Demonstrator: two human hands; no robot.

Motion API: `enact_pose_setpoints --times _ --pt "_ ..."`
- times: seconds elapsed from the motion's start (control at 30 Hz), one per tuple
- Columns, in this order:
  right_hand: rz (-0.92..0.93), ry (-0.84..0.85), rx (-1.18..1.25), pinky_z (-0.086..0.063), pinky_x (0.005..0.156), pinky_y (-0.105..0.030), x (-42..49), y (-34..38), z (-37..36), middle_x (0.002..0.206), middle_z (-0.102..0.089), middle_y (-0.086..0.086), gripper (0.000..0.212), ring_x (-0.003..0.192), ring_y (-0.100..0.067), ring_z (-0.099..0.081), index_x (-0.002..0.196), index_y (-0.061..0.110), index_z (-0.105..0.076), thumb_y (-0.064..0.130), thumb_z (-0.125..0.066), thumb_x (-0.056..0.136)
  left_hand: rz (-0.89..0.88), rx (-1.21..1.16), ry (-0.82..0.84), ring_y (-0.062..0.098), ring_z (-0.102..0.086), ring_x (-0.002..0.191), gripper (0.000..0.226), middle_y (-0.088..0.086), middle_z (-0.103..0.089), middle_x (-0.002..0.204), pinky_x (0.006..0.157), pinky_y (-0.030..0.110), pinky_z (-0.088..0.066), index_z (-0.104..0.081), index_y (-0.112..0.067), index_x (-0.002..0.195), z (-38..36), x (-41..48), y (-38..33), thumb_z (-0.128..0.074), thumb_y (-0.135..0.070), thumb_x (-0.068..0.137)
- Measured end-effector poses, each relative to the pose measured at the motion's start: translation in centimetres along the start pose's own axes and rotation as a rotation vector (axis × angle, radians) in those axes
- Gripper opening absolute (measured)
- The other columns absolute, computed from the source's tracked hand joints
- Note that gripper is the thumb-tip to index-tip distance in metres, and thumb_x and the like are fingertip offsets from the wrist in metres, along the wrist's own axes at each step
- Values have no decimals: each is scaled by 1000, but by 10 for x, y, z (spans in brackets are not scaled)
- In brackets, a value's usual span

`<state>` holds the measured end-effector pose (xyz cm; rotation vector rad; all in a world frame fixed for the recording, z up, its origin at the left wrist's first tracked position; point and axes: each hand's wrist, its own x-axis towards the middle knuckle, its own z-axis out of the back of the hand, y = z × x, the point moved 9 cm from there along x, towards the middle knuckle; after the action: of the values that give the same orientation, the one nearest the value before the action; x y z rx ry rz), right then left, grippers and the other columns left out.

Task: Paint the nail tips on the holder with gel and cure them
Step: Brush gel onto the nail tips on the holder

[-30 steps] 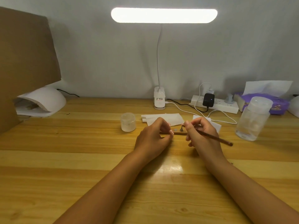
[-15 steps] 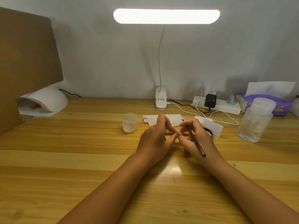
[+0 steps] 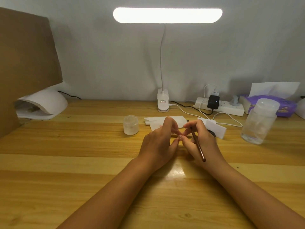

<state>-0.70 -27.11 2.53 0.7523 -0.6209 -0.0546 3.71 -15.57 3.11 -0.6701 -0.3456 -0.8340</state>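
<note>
Both hands meet at the middle of the frame, low over the wooden bench. The right hand grips a thin dark brush like a pen, its handle slanting down toward the lower right and its tip hidden among the fingers. The left hand has its fingers curled, with forefinger arched over and thumb below, pinching the left end of the wooden holder. Only a short brown strip of the holder shows between the two hands. The nail tips on it are too small and too covered to make out.

Just left of the hands stands a small cloudy jar, and folded white paper lies behind them. A clear bottle stands at the right. At the far left edge, under a brown board, sits the white domed curing lamp. A lit desk lamp glows at the top centre.
</note>
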Motion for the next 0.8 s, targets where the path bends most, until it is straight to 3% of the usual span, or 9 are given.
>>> enact_pose_setpoints --times 0.1,0.17,0.27,0.37,0.47,0.63,0.8 --pt "8 -16 6 -45 71 -11 -1 1 2 89 -56 19 27 79 -1 -59 110 22 -49 15 -66 90 2 -19 -7 -2 -45 57 30 -12 -66 104 52 14 -29 -42 -27 107 1 0 0 -67 -29 91" --pt "9 -25 62 -51 72 -22 -1 3 5 92 -59 12 20 83 -6 -60 111 16 -51 11 -60 93 27 -58 -5 -3 -47 61 22 -15 -64 102 54 16 -31 -47 -29 103 1 1 4 -66 -32 92" --pt "-68 -25 187 -55 63 -34 -1 -2 7 92 -63 2 11 69 -9 -62 110 16 -52 16 -52 99 84 -139 44 -5 -48 66 10 -15 -66 103 62 20 -38 -56 -32 96 -4 2 15 -65 -31 93" --pt "-186 -43 318 -53 53 -26 1 -11 7 91 -65 2 9 53 -7 -59 106 28 -49 34 -43 102 142 -217 83 -3 -49 67 12 -15 -68 101 66 23 -40 -58 -36 90 -8 2 23 -67 -28 91" --pt "-299 -69 430 -55 54 -29 4 -21 7 94 -66 -1 3 57 -11 -63 101 35 -45 35 -43 103 170 -237 104 -4 -50 69 18 -16 -69 99 68 23 -39 -58 -39 87 -11 2 26 -69 -26 89" --pt "-313 -44 492 -54 53 -21 0 -21 7 80 -72 1 10 61 -10 -66 98 21 -58 31 -59 96 170 -245 119 -7 -50 70 20 -18 -70 97 70 24 -40 -57 -40 84 -12 2 27 -70 -26 89" --pt "-349 3 528 -48 46 -19 -3 -18 4 58 -65 -1 15 49 -7 -58 98 7 -52 19 -61 95 169 -237 130 -8 -49 69 16 -18 -68 96 69 23 -39 -59 -37 88 -12 2 25 -70 -26 89"
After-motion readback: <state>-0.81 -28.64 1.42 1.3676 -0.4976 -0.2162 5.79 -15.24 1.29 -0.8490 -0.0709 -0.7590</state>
